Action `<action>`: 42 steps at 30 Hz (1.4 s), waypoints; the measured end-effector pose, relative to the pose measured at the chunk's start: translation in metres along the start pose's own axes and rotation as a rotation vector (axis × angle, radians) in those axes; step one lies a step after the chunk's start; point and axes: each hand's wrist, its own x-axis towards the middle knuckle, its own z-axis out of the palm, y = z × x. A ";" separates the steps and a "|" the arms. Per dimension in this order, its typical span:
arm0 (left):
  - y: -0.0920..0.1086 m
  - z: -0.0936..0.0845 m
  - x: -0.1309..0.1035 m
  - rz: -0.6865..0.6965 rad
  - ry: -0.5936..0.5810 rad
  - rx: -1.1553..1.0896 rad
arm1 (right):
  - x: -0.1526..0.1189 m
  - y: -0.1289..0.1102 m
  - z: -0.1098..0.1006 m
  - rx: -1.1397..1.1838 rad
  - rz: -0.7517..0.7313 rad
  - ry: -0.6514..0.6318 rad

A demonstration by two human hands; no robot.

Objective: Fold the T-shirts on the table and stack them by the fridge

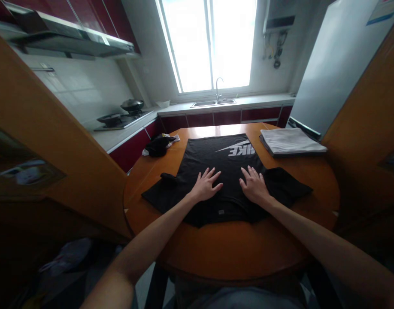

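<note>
A black T-shirt (213, 159) with a white printed logo lies spread on the round wooden table (235, 249), its collar towards me and its hem at the far side. My left hand (207, 185) rests flat on the shirt, fingers spread, left of the middle. On the right, my right hand (254, 185) also lies flat on the cloth with its fingers apart. Neither hand grasps anything. The left sleeve is partly bunched, while the right sleeve stretches out towards the table's right side.
A stack of folded clothes (292, 141) sits at the table's back right. Crumpled dark and white clothing (158, 145) lies at the back left. Beyond stand a sink (213, 103), a stove with pans (113, 120) and a fridge (335, 64). Wooden panels flank both sides.
</note>
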 end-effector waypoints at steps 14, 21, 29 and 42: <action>0.006 0.003 -0.001 0.127 -0.012 -0.026 | 0.002 0.001 0.004 0.012 -0.068 -0.102; 0.006 0.003 -0.001 0.123 0.082 -0.052 | 0.002 0.001 0.002 0.032 -0.096 -0.106; 0.015 -0.004 -0.001 0.183 0.144 -0.096 | 0.006 0.005 0.000 0.133 -0.129 -0.009; 0.008 0.010 0.002 0.239 0.001 -0.058 | 0.023 0.150 -0.074 0.025 0.228 0.020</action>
